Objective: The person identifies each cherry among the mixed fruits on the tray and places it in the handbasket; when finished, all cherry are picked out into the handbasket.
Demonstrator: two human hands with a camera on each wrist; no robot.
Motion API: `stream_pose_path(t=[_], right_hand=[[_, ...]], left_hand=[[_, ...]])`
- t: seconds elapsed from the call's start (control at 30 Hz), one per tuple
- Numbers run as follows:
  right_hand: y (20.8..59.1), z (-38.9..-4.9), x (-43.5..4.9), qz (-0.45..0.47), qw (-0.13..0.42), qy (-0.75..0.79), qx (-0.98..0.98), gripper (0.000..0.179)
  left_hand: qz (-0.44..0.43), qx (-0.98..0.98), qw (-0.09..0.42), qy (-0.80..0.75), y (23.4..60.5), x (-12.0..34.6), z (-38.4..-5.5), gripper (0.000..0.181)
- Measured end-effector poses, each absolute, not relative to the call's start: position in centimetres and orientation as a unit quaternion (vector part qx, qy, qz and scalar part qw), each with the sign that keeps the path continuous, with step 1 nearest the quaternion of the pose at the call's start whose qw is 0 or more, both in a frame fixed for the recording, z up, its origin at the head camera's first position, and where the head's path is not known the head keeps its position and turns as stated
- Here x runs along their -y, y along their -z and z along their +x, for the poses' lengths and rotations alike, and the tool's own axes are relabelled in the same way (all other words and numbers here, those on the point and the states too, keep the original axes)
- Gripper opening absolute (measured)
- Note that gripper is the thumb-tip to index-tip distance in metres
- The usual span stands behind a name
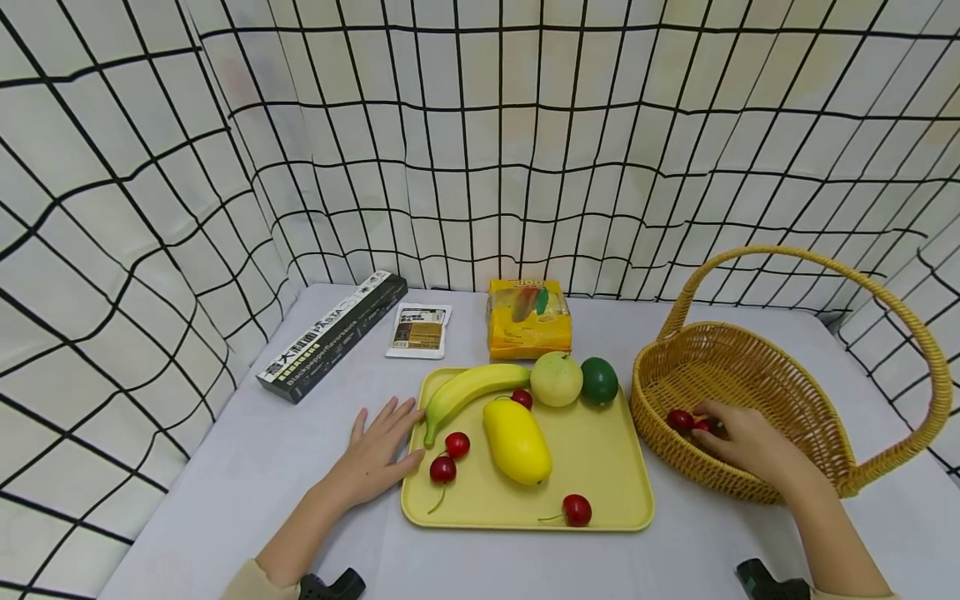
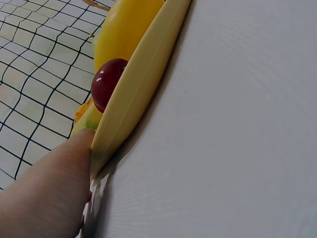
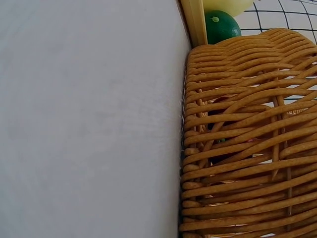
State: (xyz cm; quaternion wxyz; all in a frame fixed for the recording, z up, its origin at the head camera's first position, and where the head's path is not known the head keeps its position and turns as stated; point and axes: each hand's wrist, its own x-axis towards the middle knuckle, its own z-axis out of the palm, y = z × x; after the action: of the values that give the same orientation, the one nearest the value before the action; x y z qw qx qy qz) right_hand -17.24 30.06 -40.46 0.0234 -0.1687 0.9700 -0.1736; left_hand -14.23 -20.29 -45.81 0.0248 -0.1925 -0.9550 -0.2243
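Observation:
My left hand (image 1: 381, 457) lies flat on the table with its fingers spread, fingertips and thumb touching the left rim of a yellow tray (image 1: 600, 467). On the tray are a banana (image 1: 480, 385), a yellow mango (image 1: 517, 442), a pale green round fruit (image 1: 557, 379), a dark green fruit (image 1: 599, 381) and several red cherries (image 1: 577, 510). Down inside a wicker basket (image 1: 787, 375), my right hand (image 1: 742, 437) pinches a red cherry (image 1: 702, 426) between thumb and fingers. Another cherry (image 1: 680, 419) lies beside it. In the right wrist view, the basket's woven wall (image 3: 247, 139) hides the hand.
Behind the tray stand a yellow packet (image 1: 529, 321) with fruit pictures, a small sachet (image 1: 420, 331) and a long black pasta box (image 1: 333, 337). The basket's tall handle (image 1: 911, 312) arches over its right part. Black netting on white walls (image 1: 465, 150) encloses the table.

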Motion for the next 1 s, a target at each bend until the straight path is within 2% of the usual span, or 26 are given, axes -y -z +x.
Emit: stream_pose_path(t=[0.43, 0.7, 1.0], right_hand=[[40.55, -17.34, -30.13, -0.174, -0.002, 0.166, -0.971, 0.027], [40.44, -17.13, -30.17, -0.196, -0.043, 0.157, -0.967, 0.025], [39.93, -16.71, -30.03, -0.198, -0.062, 0.147, -0.967, 0.022]], left_hand=[[-0.195, 0.955, 0.03, 0.221, 45.87, 20.3, -14.25, 0.059], [-0.194, 0.955, 0.033, 0.222, 45.89, 20.24, -14.29, 0.059], [-0.192, 0.955, 0.036, 0.223, 46.03, 20.18, -14.33, 0.059]])
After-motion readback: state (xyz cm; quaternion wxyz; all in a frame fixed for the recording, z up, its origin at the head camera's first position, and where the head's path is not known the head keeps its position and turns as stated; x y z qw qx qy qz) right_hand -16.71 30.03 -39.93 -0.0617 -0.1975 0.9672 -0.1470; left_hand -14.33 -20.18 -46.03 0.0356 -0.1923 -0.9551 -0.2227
